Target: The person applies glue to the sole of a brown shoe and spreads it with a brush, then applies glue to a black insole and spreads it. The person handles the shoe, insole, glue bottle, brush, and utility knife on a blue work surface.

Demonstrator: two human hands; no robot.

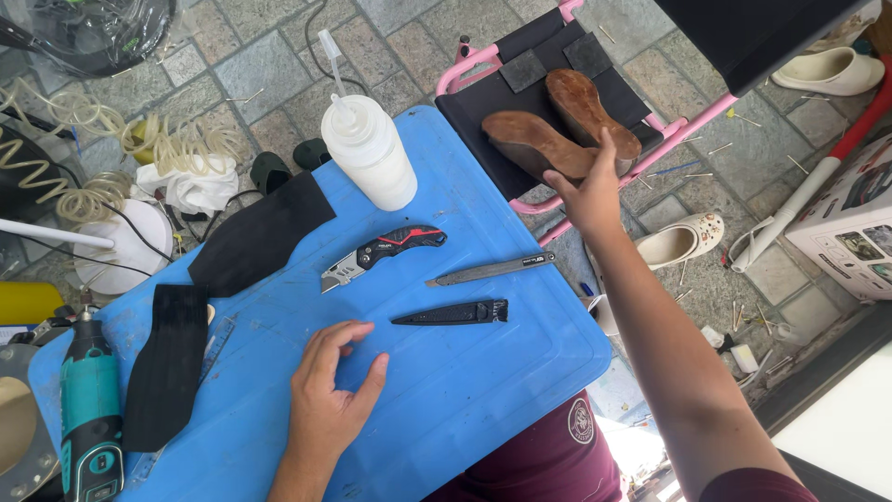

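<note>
Right hand on wooden soles, left resting on table.
Our right hand fingers spread, touching brown soles on the pink chair — no grip; left hand loosely curled, empty, on the blue table near the black blade.

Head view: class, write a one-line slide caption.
Right hand reaches a wooden sole while left hand rests on the blue table.

two brown wedge shoe soles lay side by side, slightly crossed, on the black seat of a pink folding chair beside the blue table; their worn, mottled top faces showed, the nearer one touched by fingertips.
</note>
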